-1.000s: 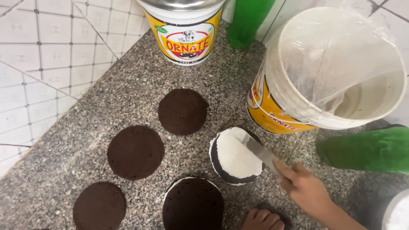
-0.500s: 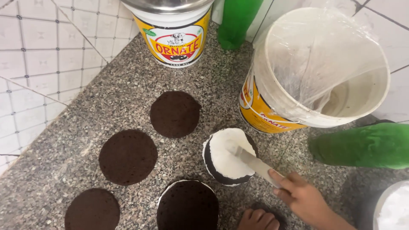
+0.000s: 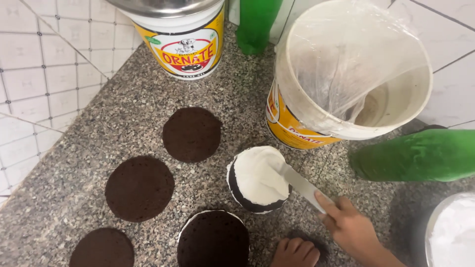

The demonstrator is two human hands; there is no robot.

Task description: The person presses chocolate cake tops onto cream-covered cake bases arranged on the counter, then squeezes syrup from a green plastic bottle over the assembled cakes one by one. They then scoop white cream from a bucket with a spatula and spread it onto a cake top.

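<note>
My right hand grips a flat metal palette knife whose blade lies on the white cream topping a small round chocolate cake on the granite counter. At the bottom edge, only the curled fingers of my left hand show, resting by a dark patch on the counter; what they hold is hidden. A second stacked chocolate cake with a thin white rim sits just left of that hand.
Three bare chocolate discs lie to the left. A large white-and-yellow bucket lined with clear plastic stands behind the cake, a closed tub at the back, green bottles nearby, and a bowl of white cream at right.
The knife blade has slid further left across the cream on the small cake, with my right hand following. My left hand stays at the bottom edge.
</note>
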